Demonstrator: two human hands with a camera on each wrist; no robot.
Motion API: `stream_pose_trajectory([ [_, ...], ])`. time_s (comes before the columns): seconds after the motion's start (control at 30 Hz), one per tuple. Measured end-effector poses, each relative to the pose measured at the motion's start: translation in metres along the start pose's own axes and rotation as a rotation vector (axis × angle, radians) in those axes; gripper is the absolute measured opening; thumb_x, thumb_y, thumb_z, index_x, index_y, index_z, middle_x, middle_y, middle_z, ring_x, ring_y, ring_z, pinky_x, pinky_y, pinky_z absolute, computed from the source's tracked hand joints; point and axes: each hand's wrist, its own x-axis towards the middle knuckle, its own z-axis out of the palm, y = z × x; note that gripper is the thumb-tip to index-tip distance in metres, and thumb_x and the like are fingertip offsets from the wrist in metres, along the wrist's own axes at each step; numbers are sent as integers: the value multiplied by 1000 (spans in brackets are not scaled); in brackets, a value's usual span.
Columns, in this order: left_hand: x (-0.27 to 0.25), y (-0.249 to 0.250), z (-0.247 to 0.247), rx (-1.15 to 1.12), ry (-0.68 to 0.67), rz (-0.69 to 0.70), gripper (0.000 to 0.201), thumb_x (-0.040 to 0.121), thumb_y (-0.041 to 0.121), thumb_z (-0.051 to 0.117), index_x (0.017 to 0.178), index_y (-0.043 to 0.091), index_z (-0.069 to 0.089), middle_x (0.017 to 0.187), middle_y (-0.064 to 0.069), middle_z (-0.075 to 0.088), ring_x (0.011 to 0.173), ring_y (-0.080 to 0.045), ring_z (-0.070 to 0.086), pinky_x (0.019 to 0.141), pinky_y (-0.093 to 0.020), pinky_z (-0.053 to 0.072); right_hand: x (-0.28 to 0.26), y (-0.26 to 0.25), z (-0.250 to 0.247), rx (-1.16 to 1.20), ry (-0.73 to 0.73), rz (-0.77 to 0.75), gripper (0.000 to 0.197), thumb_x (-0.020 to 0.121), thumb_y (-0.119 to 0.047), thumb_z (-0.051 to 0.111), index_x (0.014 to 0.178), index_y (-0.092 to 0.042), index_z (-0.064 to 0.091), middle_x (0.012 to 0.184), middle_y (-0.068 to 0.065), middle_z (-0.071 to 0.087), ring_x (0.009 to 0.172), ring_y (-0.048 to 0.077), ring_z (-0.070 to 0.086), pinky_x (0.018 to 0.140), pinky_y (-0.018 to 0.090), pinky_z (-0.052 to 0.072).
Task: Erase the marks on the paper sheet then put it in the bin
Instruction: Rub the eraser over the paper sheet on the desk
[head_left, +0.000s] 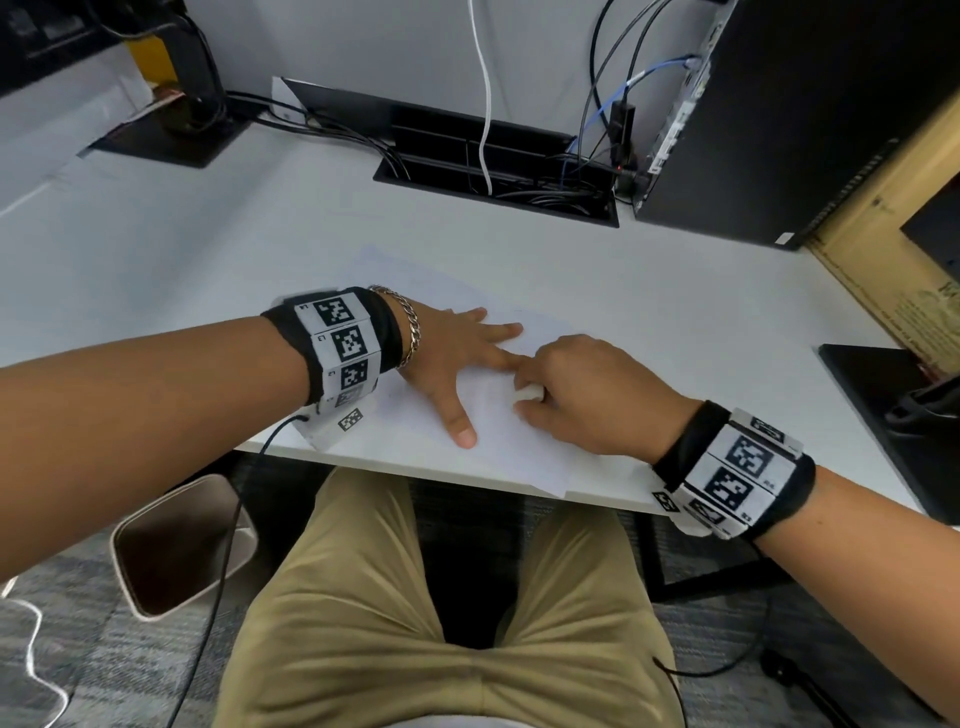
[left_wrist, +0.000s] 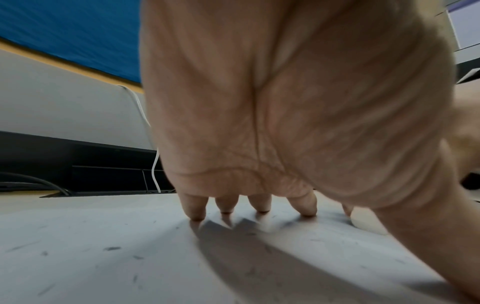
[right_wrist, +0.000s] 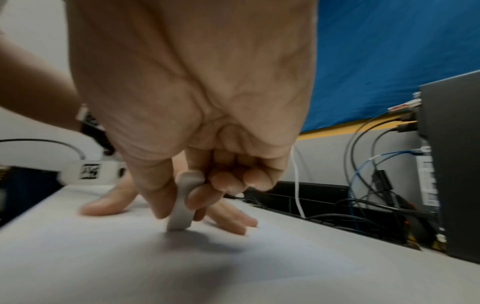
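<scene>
Left hand (head_left: 447, 353) flat, pinning paper sheet (head_left: 498, 441) at desk's (head_left: 208, 249) near edge; right hand (head_left: 587, 395) pinches eraser (right_wrist: 182, 205). Hard rubbing could crumple the overhanging sheet.

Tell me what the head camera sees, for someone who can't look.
A person's right hand rubs a small white eraser on a white paper sheet while the left hand presses it flat on a white desk. A beige bin stands on the floor below.

Desk (head_left: 649, 291): white, with a black slot full of wires at the back.
Wall (head_left: 363, 47): pale grey, behind the desk.
Floor (head_left: 62, 587): grey carpet.
Computer box (head_left: 810, 119): black, standing on the right.
</scene>
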Motion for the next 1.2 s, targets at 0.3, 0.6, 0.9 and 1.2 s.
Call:
stream_pose_trajectory([
  [0.3,1,1,-2,13,-20,-11,124,68,84,74,154,65,-13,169,17,-28,158,-28,-23,125,-68,-1,1,-2,-1,-52,3,-28,33,96,-40,57,121,-23,71,109,0,70,107,22,61,83,34,49],
  [0.6,7,-4,1,7,-28,-17,135,62,90,74,156,60,-19,168,20,-29,158,-26,-24,125,-69,0,-2,3,-4,-14,-28,-76,32,96,-41,60,121,-25,71,89,-10,58,99,18,59,83,39,52],
  [0.9,3,2,-2,22,-29,-42,139,69,82,75,161,43,-21,169,17,-29,158,-28,-23,127,-63,0,-8,3,-5,-32,-61,-121,30,96,-42,59,119,-26,72,86,-13,55,94,16,57,81,38,52],
  [1.2,5,0,-2,18,-40,-33,140,67,84,75,160,45,-23,168,18,-29,157,-28,-25,127,-64,-1,-4,2,-12,-72,-87,-134,30,95,-41,59,118,-26,72,88,-11,54,97,19,58,81,41,53],
])
